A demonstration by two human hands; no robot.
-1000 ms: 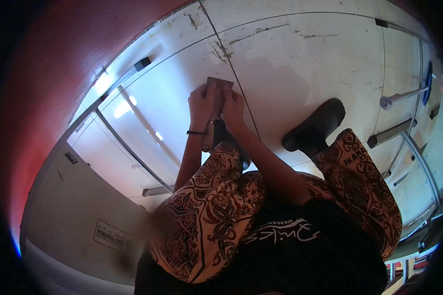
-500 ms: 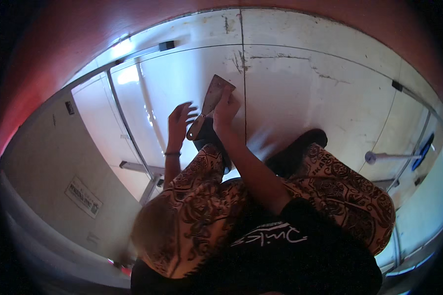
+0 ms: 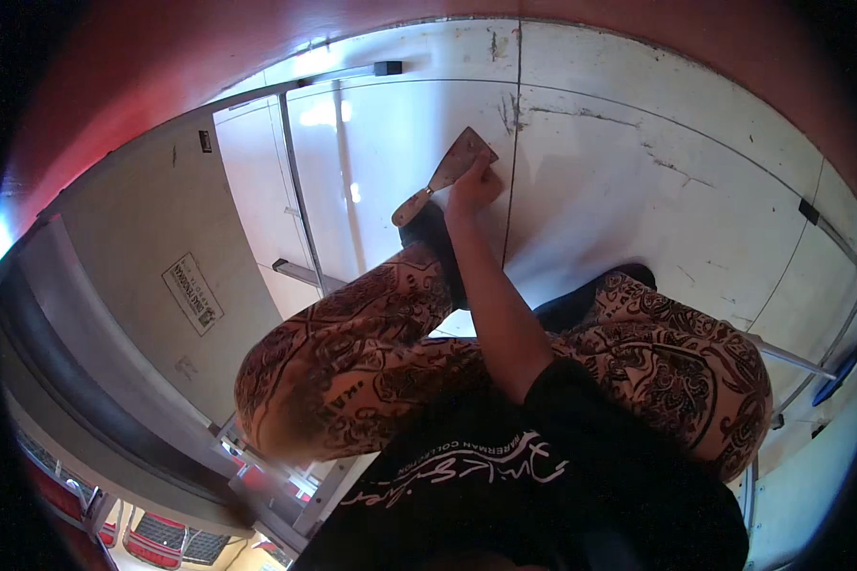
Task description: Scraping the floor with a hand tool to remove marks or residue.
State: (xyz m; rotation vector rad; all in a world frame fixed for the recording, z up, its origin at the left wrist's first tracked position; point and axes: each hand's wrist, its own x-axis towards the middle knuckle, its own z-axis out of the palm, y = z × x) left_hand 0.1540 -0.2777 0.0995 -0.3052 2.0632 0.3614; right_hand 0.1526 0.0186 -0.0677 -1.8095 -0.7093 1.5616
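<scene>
Just above the centre of the frame, my right hand [image 3: 473,186] is closed around a putty knife [image 3: 445,176], fingers curled over the neck where blade meets handle, so that part of the tool is hidden under my knuckles. The flat metal blade points toward the upper right and lies against the white panelled floor [image 3: 638,190], right beside a dark seam [image 3: 512,171] running up and down the frame; whether the blade edge actually touches the seam I cannot tell. The pale handle sticks out toward the lower left, free of my grip. My forearm runs down from the hand to the black sleeve at lower centre. My left hand is nowhere to be seen, likely tucked behind my legs or out of the picture. My patterned trousers [image 3: 352,362] fill the middle of the frame and cover much of the floor beneath; a black shoe [image 3: 433,238] shows only partly, just under the knife handle, and another dark shape to the right of my forearm is mostly hidden by my knee. In the left of the frame, a grey panel carries a small label [image 3: 192,292], too small and bent to read. The lower left corner is blurred.
</scene>
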